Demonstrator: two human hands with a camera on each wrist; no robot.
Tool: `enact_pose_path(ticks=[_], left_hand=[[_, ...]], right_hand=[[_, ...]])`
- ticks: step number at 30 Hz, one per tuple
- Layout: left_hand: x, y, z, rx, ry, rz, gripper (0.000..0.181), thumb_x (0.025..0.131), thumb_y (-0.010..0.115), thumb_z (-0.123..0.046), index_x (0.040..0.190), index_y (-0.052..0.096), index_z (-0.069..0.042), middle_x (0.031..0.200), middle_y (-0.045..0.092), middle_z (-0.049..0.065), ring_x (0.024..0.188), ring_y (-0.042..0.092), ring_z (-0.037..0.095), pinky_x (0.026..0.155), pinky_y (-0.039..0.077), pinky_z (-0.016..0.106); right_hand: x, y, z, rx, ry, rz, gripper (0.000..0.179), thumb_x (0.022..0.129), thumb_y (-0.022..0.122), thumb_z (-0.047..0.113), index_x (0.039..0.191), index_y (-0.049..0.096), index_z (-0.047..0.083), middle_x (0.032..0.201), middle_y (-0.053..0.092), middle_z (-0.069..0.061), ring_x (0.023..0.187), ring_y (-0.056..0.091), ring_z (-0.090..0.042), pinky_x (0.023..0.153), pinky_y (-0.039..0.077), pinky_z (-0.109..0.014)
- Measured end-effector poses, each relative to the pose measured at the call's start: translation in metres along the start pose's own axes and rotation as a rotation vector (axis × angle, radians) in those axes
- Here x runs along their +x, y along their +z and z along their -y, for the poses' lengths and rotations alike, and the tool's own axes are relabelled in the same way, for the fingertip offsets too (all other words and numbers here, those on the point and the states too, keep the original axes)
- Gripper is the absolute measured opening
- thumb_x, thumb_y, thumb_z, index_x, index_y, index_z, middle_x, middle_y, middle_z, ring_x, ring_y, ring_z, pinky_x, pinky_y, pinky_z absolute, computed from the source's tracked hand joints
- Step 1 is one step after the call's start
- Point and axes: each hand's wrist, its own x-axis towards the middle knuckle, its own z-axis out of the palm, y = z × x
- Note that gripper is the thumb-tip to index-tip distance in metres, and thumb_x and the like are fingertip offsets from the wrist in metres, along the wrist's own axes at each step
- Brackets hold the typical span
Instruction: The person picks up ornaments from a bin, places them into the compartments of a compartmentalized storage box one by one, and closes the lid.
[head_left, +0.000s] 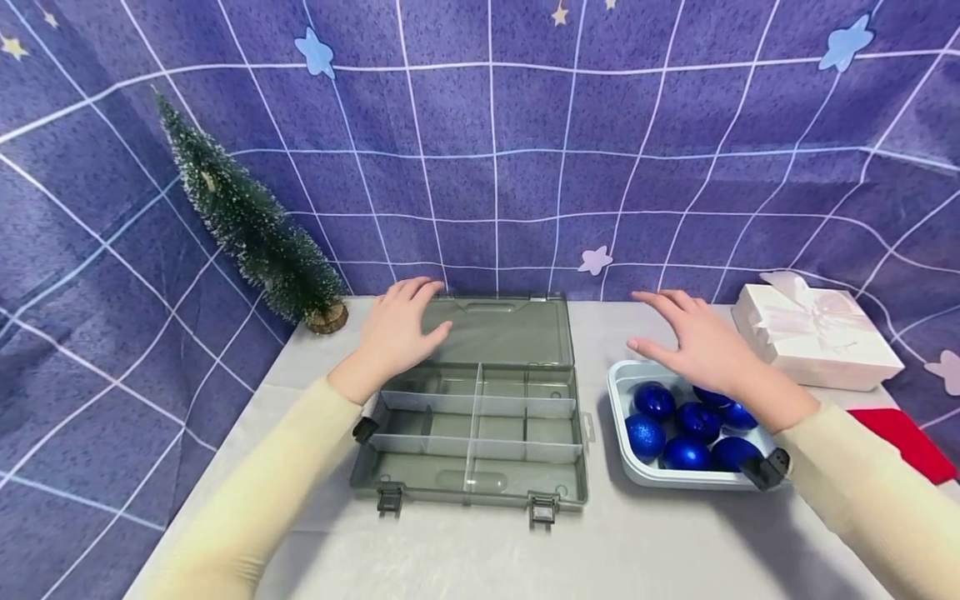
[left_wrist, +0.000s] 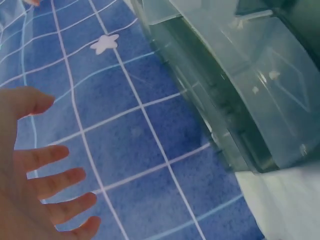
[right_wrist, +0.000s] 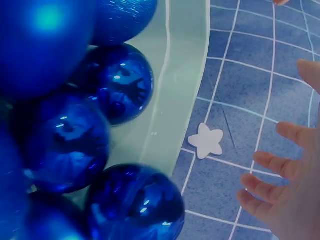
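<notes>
My left hand, fingers spread and relaxed, hovers over the left side of an open compartment box made of translucent grey plastic. Its lid lies folded back toward the curtain, and thin dividers split the bare inside into sections. Farther right, my right hand is held with fingers extended above the back of a white tub. Several shiny blue ball ornaments lie in that tub, some hidden under the wrist. Neither hand holds anything; the left wrist view shows the left fingers apart from the box.
A small frosted Christmas tree on a wooden base stands at the back left. At the back right sits a white gift box with a ribbon bow, near a red cloth. A blue gridded curtain hangs behind the white tabletop.
</notes>
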Motion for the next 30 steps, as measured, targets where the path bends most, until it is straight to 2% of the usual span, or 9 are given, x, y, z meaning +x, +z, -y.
enact_pose_path(ticks=[5, 10, 14, 17, 22, 27, 30], left_hand=[[-0.026, -0.011, 0.013, -0.015, -0.005, -0.073, 0.061, 0.091, 0.067, -0.037, 0.143, 0.056, -0.006, 0.144, 0.054, 0.018, 0.132, 0.046, 0.040, 0.101, 0.040, 0.060], [-0.054, -0.017, 0.031, -0.076, -0.104, -0.098, 0.061, 0.091, 0.068, -0.034, 0.142, 0.055, -0.004, 0.142, 0.056, 0.020, 0.127, 0.051, 0.045, 0.097, 0.042, 0.063], [-0.078, -0.015, 0.048, -0.175, -0.201, -0.077, 0.060, 0.093, 0.068, -0.030, 0.143, 0.052, 0.000, 0.140, 0.055, 0.026, 0.124, 0.051, 0.049, 0.101, 0.040, 0.064], [-0.096, -0.009, 0.060, -0.268, -0.258, -0.013, 0.065, 0.095, 0.067, -0.032, 0.145, 0.047, 0.006, 0.141, 0.052, 0.032, 0.127, 0.048, 0.052, 0.105, 0.036, 0.063], [-0.119, 0.006, 0.073, -0.492, -0.380, 0.142, 0.071, 0.100, 0.062, -0.036, 0.152, 0.037, 0.006, 0.145, 0.047, 0.033, 0.129, 0.047, 0.053, 0.105, 0.037, 0.064], [-0.133, 0.025, 0.076, -0.883, -0.469, 0.216, 0.067, 0.103, 0.058, -0.022, 0.156, 0.028, 0.006, 0.150, 0.040, 0.035, 0.133, 0.045, 0.049, 0.102, 0.045, 0.057], [-0.139, 0.034, 0.077, -1.101, -0.498, 0.244, 0.064, 0.104, 0.052, -0.012, 0.158, 0.022, 0.006, 0.154, 0.034, 0.035, 0.134, 0.046, 0.038, 0.101, 0.048, 0.048]], right_hand=[[-0.024, -0.002, -0.006, 0.057, 0.013, -0.042, 0.073, 0.093, 0.072, 0.042, 0.152, 0.045, 0.007, 0.139, 0.053, -0.023, 0.126, 0.049, -0.046, 0.097, 0.041, -0.064], [-0.047, -0.003, -0.016, 0.090, 0.042, -0.100, 0.070, 0.092, 0.075, 0.034, 0.148, 0.048, 0.003, 0.136, 0.056, -0.024, 0.123, 0.051, -0.046, 0.095, 0.040, -0.065], [-0.064, -0.002, -0.027, 0.099, 0.088, -0.128, 0.067, 0.089, 0.078, 0.029, 0.143, 0.050, 0.001, 0.124, 0.060, -0.026, 0.110, 0.058, -0.047, 0.087, 0.045, -0.065], [-0.075, 0.000, -0.035, 0.089, 0.111, -0.148, 0.065, 0.087, 0.081, 0.026, 0.139, 0.053, 0.000, 0.119, 0.062, -0.028, 0.101, 0.063, -0.048, 0.082, 0.048, -0.065], [-0.087, 0.007, -0.043, 0.076, 0.141, -0.163, 0.063, 0.081, 0.085, 0.022, 0.131, 0.057, -0.003, 0.111, 0.064, -0.030, 0.093, 0.066, -0.048, 0.079, 0.049, -0.064], [-0.091, 0.013, -0.046, 0.064, 0.158, -0.163, 0.063, 0.077, 0.087, 0.021, 0.127, 0.058, -0.004, 0.109, 0.065, -0.030, 0.096, 0.064, -0.050, 0.079, 0.048, -0.065], [-0.092, 0.016, -0.049, 0.062, 0.129, -0.172, 0.063, 0.074, 0.088, 0.016, 0.125, 0.059, -0.006, 0.110, 0.065, -0.030, 0.095, 0.064, -0.050, 0.078, 0.048, -0.064]])
